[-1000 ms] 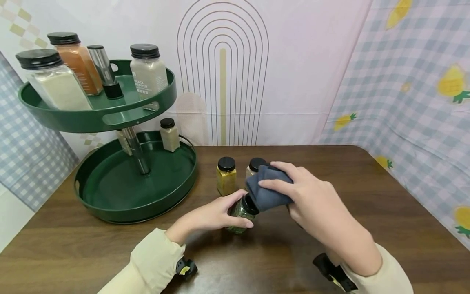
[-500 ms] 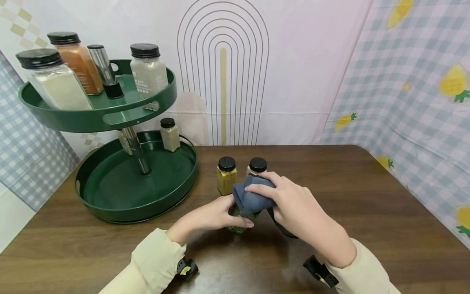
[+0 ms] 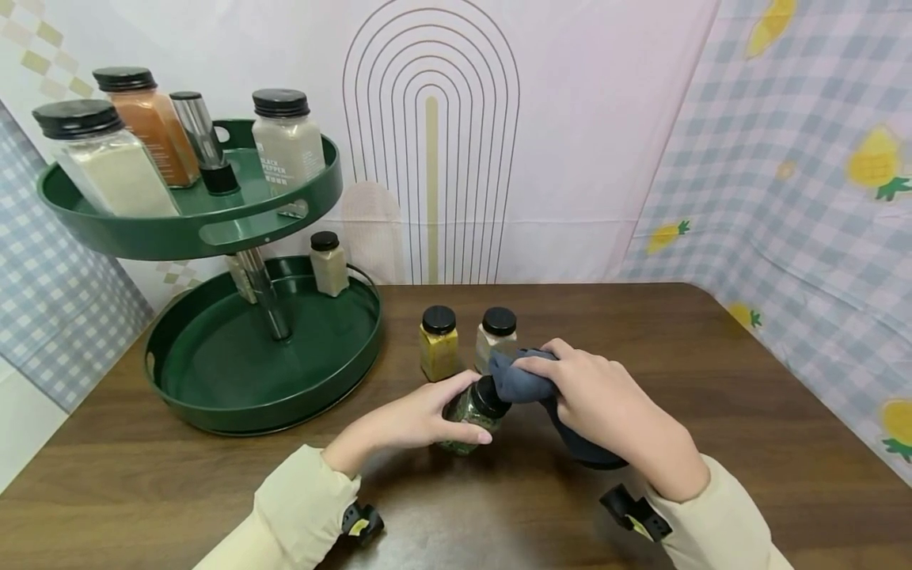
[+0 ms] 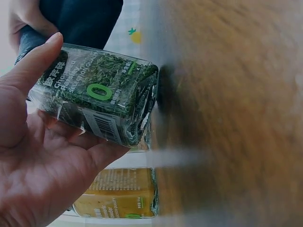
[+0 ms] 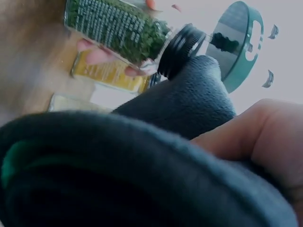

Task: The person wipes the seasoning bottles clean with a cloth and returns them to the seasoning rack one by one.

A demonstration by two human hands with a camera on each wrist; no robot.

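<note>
My left hand (image 3: 420, 416) grips a small square glass jar of chopped parsley (image 4: 106, 80), thumb on one side and fingers round the other. The jar leans to the right, its black lid (image 3: 490, 396) facing my right hand. In my right hand (image 3: 606, 396) is a bunched dark blue-grey cloth (image 3: 523, 378), one fold right at the lid's edge and the rest hanging down toward the table. In the right wrist view the cloth (image 5: 189, 94) fills much of the foreground. Behind stand a jar of yellow powder (image 3: 438, 348) and a jar with pale contents (image 3: 495, 336), both black-lidded.
At left stands a two-tier green turntable rack (image 3: 264, 412). Its upper tier (image 3: 192, 233) bears a few larger black-lidded jars and a metal cylinder (image 3: 204, 142). A small jar (image 3: 328, 265) sits on the lower tier. Patterned cloth (image 3: 784, 182) hangs behind the wooden table (image 3: 677, 340).
My right hand brings the cloth left over the jar's lid, then draws it back right, so the lid shows again. The left hand keeps its hold in the same place.
</note>
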